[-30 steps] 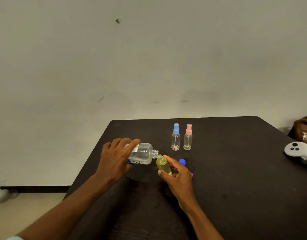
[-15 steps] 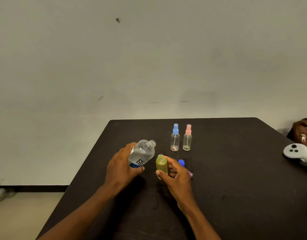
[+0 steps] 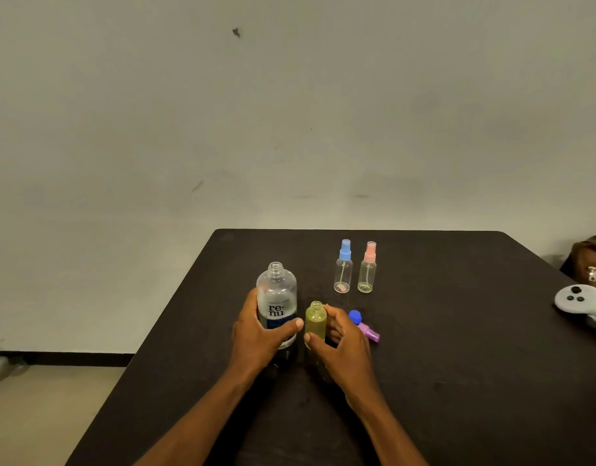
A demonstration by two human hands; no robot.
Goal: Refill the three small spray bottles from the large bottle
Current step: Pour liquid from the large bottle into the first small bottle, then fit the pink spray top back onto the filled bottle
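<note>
Fingers of the left hand (image 3: 259, 334) curl round the large bottle (image 3: 277, 297), that grip clamped over its label. The bottle stands upright, neck uncapped, its base hidden behind the hand. Just beside it the right hand (image 3: 343, 344) pinches the small yellow bottle (image 3: 316, 322), upright, open-topped and seemingly full. A purple spray head (image 3: 368, 332) lies on the counter (image 3: 457, 364) just past that hand, touching a blue cap (image 3: 355, 316). Refitting it calls for holding the yellow bottle level. A blue-topped bottle (image 3: 343, 267) and a pink-topped bottle (image 3: 367, 269) wait farther back, near empty.
</note>
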